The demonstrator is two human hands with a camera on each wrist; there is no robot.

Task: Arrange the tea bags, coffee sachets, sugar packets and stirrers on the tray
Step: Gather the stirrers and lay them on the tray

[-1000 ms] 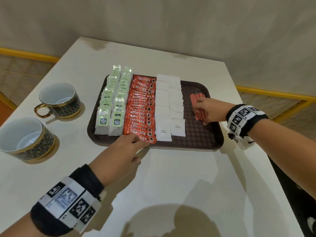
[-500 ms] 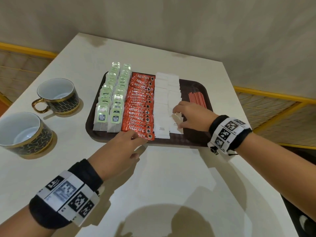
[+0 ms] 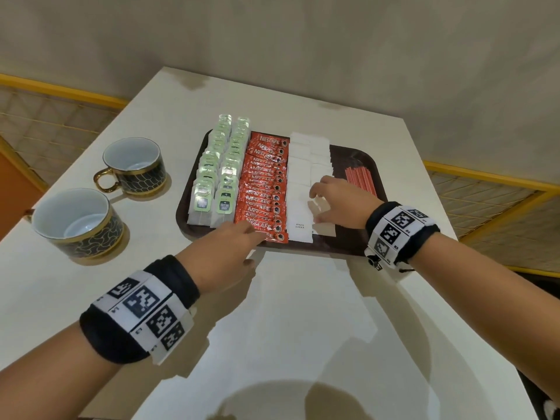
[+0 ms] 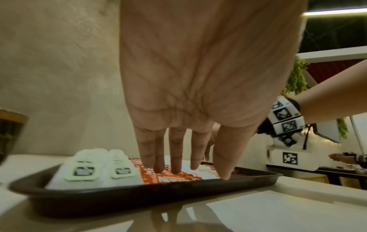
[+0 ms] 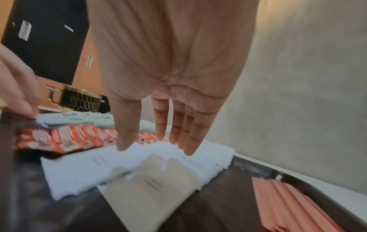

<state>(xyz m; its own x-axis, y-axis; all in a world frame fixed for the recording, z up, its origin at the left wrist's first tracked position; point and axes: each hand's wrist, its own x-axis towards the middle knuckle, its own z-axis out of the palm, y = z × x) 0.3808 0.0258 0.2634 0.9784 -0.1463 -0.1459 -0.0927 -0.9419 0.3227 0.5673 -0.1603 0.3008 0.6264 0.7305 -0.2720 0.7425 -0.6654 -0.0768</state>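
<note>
A dark brown tray (image 3: 341,154) holds two rows of green tea bags (image 3: 218,177), a column of red coffee sachets (image 3: 263,183), two columns of white sugar packets (image 3: 298,174) and red stirrers (image 3: 359,175) at the right. My left hand (image 3: 254,239) lies at the tray's front edge. Its straight fingers (image 4: 175,166) rest on the nearest coffee sachet (image 4: 174,179), and the thumb touches the rim. My right hand (image 3: 315,207) is spread over the right sugar column near the front. Its fingers (image 5: 190,141) are straight, just above or on the packets (image 5: 79,169).
Two black-and-gold cups (image 3: 135,166) (image 3: 77,222) stand on the white table (image 3: 303,328) left of the tray. The table's right edge runs close past the tray. A yellow-framed railing (image 3: 485,177) lies beyond it, and a wall stands behind.
My right hand left the stirrers and moved left onto the near sugar packets. The left hand stayed at the tray's front edge on the coffee sachets.
</note>
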